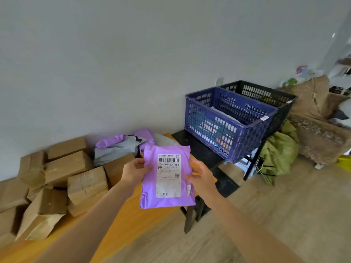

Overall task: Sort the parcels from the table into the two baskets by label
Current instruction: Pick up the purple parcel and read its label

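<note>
I hold a purple plastic mailer (150, 198) upright in front of me, its white shipping label (168, 175) facing me. My left hand (135, 171) grips its left edge and my right hand (199, 176) grips its right edge. Several brown cardboard parcels (76, 168) and soft purple and grey mailers (117, 147) lie on the orange table (121, 224) to the left. A blue basket (228, 141) with parcels inside stands on a black stand to the right. Right behind it is a black basket (281, 95).
The black stand (201, 150) abuts the table's right end. A green sack (279, 149) and a brown patterned sofa (321, 130) sit right of the baskets. Wooden floor (275, 215) spreads at the lower right; a grey wall runs behind.
</note>
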Motion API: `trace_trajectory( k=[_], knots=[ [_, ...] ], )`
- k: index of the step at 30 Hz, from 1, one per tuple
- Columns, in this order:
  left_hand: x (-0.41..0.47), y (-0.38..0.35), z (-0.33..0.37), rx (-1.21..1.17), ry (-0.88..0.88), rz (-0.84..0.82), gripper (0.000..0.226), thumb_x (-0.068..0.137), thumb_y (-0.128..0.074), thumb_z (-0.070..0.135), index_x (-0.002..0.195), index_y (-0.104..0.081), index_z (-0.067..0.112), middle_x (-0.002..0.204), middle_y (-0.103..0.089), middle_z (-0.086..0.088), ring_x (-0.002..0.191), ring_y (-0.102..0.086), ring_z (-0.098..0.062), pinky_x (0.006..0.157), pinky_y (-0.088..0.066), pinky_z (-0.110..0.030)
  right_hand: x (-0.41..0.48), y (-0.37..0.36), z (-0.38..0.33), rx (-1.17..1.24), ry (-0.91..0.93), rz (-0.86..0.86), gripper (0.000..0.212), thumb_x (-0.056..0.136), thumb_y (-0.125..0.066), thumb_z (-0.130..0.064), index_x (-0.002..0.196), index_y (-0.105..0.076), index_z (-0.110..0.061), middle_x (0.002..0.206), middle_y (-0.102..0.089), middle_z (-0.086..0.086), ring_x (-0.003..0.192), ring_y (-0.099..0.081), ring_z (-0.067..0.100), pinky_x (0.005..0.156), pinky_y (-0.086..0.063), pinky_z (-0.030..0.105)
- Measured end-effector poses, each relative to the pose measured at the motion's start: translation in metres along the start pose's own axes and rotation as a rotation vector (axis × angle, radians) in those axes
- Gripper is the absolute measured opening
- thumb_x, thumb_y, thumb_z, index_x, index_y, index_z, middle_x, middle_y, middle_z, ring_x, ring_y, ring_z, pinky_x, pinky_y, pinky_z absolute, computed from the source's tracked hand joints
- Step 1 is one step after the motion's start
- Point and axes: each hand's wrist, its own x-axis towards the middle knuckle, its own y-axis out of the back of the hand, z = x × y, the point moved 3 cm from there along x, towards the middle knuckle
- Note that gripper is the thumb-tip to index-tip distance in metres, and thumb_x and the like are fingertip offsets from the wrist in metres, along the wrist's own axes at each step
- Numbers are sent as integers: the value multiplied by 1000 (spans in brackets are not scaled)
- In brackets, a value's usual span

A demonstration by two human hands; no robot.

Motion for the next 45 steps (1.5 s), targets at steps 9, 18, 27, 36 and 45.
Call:
trace_trajectory(
  k=[9,18,27,36,45],
  knots=[
    [-4,-121,27,51,-13,-177,16,83,-74,6,97,-65,9,98,-68,-10,87,-65,-30,86,-54,-50,2,111,14,-41,-42,203,56,80,-61,12,129,-53,-14,112,-65,5,94,-63,8,65,-52,11],
    [-20,-257,64,66,-59,-247,11,86,-71,8,89,-63,16,95,-68,-6,88,-65,-25,73,-55,-39,29,247,24,-20,-38,254,51,83,-65,10,129,-52,-8,97,-65,2,83,-62,6,57,-49,9],
    [-27,-364,99,-24,-58,-162,16,85,-71,7,100,-65,7,101,-67,-10,92,-66,-26,74,-57,-38,61,362,38,30,-64,250,53,83,-74,-16,131,-53,-21,102,-67,-9,101,-65,16,95,-51,45],
    [-3,-446,129,-167,-36,-25,15,85,-72,8,93,-60,12,105,-62,-13,95,-62,-30,86,-56,-46,102,418,47,340,-115,272,65,87,-70,-9,142,-34,-10,123,-60,13,104,-64,27,88,-53,37],
    [63,-505,157,-411,40,-9,14,87,-68,2,86,-55,7,98,-63,-15,87,-63,-29,73,-57,-40,200,436,29,519,-49,291,55,89,-66,-3,135,-40,-18,119,-62,12,108,-64,26,73,-57,23]
  ],
)
